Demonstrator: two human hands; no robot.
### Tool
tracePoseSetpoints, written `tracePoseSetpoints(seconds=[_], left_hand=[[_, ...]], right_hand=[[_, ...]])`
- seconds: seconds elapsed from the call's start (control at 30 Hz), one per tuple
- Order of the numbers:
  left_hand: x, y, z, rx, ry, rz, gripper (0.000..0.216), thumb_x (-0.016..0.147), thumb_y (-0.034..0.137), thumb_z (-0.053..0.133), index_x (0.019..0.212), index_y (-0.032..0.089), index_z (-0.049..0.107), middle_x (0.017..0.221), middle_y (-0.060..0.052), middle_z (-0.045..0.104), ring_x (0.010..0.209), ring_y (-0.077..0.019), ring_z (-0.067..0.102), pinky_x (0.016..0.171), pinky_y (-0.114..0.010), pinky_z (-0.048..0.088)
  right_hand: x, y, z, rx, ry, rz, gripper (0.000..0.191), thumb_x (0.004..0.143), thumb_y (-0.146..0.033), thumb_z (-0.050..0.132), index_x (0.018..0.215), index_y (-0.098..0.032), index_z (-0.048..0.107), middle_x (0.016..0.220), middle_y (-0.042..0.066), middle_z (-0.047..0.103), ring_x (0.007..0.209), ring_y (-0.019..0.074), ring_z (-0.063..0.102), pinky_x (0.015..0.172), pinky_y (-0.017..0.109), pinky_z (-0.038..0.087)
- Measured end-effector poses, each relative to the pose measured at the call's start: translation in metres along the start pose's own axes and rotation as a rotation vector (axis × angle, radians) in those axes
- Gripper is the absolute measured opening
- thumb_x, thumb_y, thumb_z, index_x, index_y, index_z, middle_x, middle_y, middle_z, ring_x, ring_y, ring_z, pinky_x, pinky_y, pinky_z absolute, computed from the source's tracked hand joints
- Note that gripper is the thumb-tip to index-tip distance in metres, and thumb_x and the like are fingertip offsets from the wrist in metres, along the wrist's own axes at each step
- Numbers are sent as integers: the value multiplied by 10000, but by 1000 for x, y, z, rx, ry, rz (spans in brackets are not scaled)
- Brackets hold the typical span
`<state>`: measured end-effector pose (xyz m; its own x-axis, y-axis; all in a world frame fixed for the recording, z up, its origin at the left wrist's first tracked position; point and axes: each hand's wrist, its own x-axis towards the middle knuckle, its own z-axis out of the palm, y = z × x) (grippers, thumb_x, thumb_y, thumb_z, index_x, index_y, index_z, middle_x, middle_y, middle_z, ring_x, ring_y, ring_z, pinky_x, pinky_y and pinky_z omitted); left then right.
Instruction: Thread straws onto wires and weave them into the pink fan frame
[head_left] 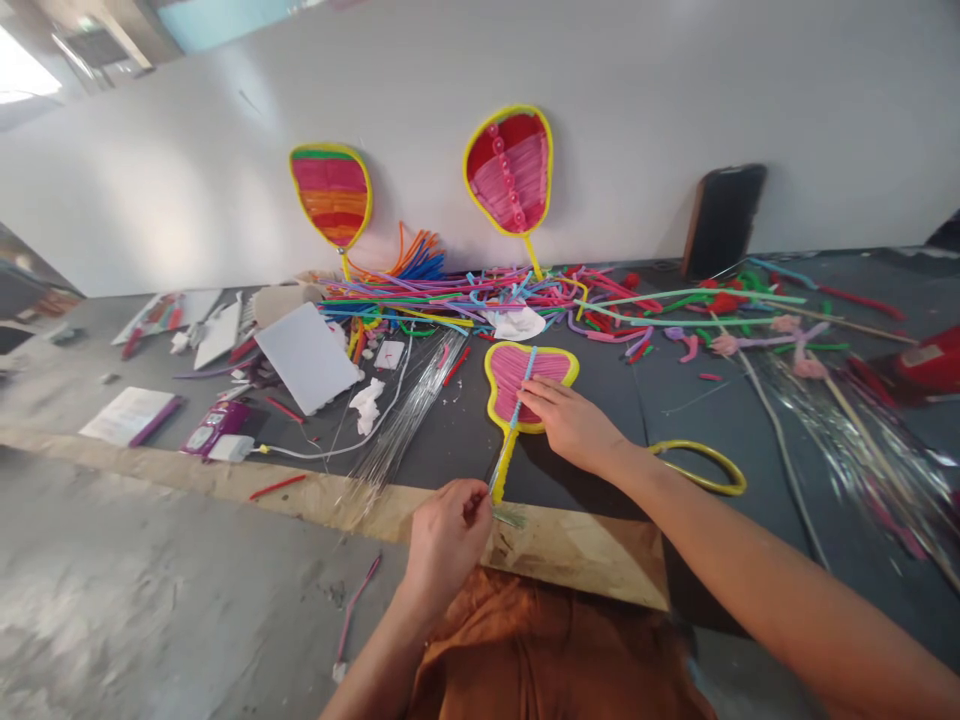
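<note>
A hand fan [551, 393] made of pink pipe cleaners with a yellow border lies flat at the table's front, its yellow handle towards me. A light blue pipe cleaner [533, 362] runs lengthwise across its face, and a thin silvery strand continues down along the handle. My right hand [574, 420] rests on the fan with fingers stretched out, the tips pressing on the blue pipe cleaner. Beside the handle's end, my left hand [452, 525] is closed in a pinch on the strand's lower end. The fingertips partly hide what is pinched.
Two finished-looking fans, one striped [331, 195] and one pink and red [510, 170], lean on the white panel. A phone [724, 220] stands there too. Pipe cleaners [420, 300] pile up behind the work. Silver wires [412, 400] lie left, a yellow ring [701, 468] right.
</note>
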<state>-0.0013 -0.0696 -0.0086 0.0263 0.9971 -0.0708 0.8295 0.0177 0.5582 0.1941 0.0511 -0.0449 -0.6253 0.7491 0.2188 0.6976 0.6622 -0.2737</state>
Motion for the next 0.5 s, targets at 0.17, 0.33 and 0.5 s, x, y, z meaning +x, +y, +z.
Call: tracePoseSetpoints(seconds=[0.17, 0.33, 0.5], left_hand=[[4, 7, 1, 65, -37, -8, 160, 784, 193, 461, 743, 188, 616, 671, -3, 595, 636, -120, 539, 585, -212, 351], [6, 11, -3, 71, -55, 5, 174, 799, 198, 444, 724, 186, 601, 660, -6, 587, 638, -126, 534, 581, -218, 338], [7, 11, -11, -12, -131, -18, 190, 811, 248, 439, 776, 189, 616, 694, -7, 618, 651, -132, 558, 584, -218, 357]], right_hand=[[1, -1, 0, -3, -3, 5, 519, 742, 4, 375, 1231, -61, 536, 1309, 157, 510, 1258, 227, 416, 1059, 398, 349], [0, 0, 0, 8, 14, -14, 523, 736, 4, 386, 1231, -74, 535, 1309, 148, 511, 1258, 217, 415, 1060, 392, 346], [0, 1, 0, 28, 25, -25, 522, 725, 9, 385, 1224, -35, 532, 1297, 170, 516, 1260, 221, 410, 1069, 391, 331]])
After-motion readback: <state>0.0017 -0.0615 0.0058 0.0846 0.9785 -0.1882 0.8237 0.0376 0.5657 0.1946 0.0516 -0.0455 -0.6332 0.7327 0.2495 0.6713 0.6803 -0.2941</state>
